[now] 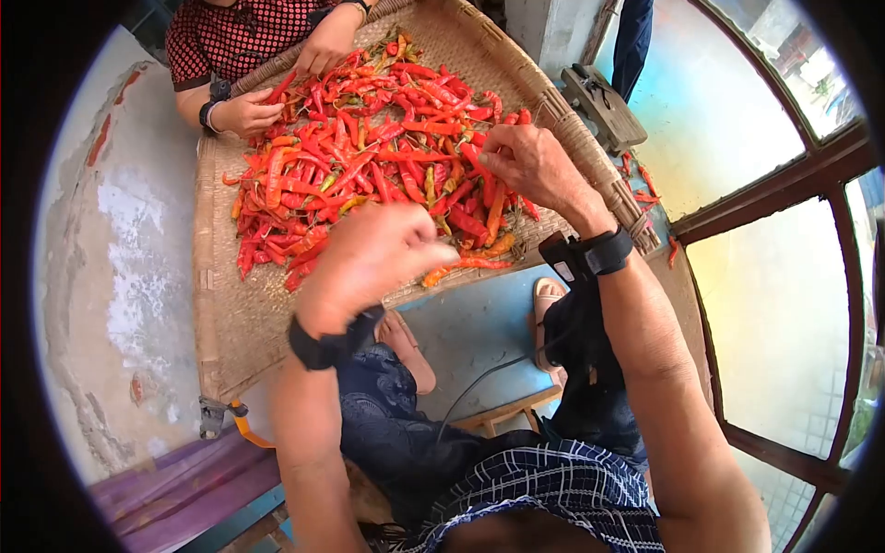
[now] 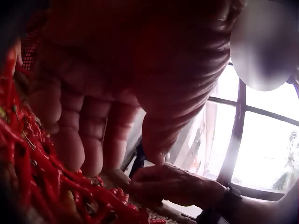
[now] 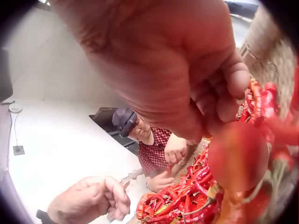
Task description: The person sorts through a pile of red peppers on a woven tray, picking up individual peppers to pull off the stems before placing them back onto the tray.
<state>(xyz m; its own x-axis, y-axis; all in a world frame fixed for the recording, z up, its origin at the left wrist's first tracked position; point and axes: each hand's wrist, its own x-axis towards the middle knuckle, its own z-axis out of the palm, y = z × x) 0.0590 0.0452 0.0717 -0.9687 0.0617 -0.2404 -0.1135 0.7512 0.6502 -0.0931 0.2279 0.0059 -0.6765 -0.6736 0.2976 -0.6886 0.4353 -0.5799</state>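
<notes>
Red chili peppers [image 1: 369,175], with a few orange and yellowish ones, lie heaped in a large woven tray [image 1: 226,332]. My left hand [image 1: 378,258], blurred in the head view, hangs over the near side of the heap. Its fingers [image 2: 91,135] are loosely bent and hold nothing. At the heap's right side, my right hand [image 1: 535,166] has its fingers curled, with the thumb against a red chili pepper [image 1: 474,158]. In the right wrist view a blurred patch covers the area below the fingertips of that right hand [image 3: 163,70].
Across the tray another person in a patterned red shirt [image 1: 249,41] handles peppers with both hands. A wooden stool [image 1: 604,109] stands beyond the tray's right rim, with a few peppers [image 1: 643,184] on the floor nearby. Windows [image 1: 774,323] flank the right side, a wall [image 1: 129,240] the left.
</notes>
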